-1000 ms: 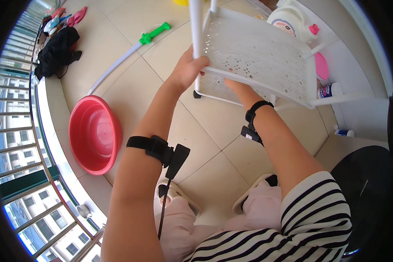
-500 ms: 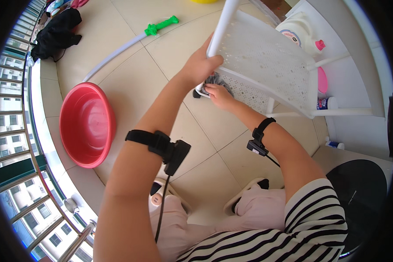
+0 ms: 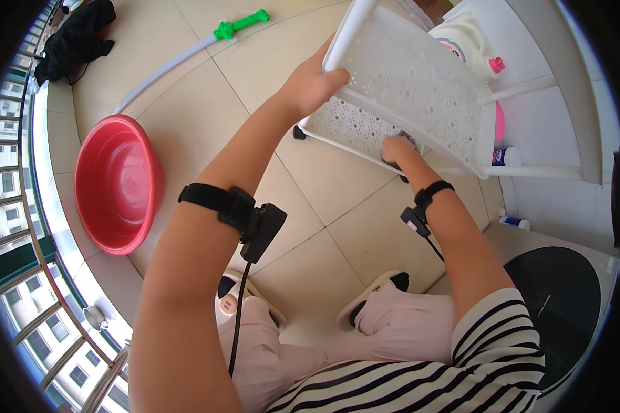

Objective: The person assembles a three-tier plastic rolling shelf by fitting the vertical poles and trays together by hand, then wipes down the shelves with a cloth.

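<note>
White perforated rack is gripped at its left post by the left hand, fingers curled round it. Right hand presses on the lower shelf's near edge; its fingers cannot be told. Far right stand a white jug with a pink cap and a pink disc. Since half a second ago the right hand has slid right. Both forearms reach forward.

rack: white perforated plastic | basin: glossy red plastic

Open tiled floor lies between the red basin and white rack.
</note>
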`<state>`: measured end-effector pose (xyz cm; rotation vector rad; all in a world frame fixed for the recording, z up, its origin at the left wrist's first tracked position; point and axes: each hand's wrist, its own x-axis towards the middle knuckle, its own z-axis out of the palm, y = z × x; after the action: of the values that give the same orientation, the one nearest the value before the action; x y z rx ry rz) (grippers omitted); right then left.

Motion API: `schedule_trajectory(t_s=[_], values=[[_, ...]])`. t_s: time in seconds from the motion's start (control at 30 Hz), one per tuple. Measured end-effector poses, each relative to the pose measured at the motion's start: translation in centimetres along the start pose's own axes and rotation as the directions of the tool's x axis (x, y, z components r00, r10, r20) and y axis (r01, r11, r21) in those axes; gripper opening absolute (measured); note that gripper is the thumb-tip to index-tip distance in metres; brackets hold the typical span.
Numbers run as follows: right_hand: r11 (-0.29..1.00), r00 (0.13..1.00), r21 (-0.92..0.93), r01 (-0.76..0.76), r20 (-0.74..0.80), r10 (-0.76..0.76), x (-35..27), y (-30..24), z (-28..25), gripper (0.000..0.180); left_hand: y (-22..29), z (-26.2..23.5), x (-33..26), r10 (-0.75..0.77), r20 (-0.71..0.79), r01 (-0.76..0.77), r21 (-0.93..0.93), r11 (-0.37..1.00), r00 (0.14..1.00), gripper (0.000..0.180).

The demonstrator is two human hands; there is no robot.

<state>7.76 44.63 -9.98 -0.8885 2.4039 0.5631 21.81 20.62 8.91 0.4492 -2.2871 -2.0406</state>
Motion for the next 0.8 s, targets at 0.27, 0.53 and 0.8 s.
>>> schedule_trajectory(t_s=[0.27,0.53,0.8], values=[[0.752,0.698,0.335,0.567,-0.680,-0.224,3.9,-12.0,-4.5,0.032,-0.5,0.2,0.0,-0.019,0.040,0.021,-0.048,0.999,0.999,0.074],[0.986,0.604,0.059,0.154,-0.796,-0.047,2.7,-2.4,-5.8,0.049,0.7,1.7,-0.1,0.013,-0.024,-0.015,-0.063,0.998,1.000,0.070],[0.962,0.892,0.220,-0.161,-0.384,0.237,-0.9,2.1,0.9,0.043,0.5,1.6,-0.3,-0.024,-0.086,0.025,0.004,1.000,0.996,0.065]])
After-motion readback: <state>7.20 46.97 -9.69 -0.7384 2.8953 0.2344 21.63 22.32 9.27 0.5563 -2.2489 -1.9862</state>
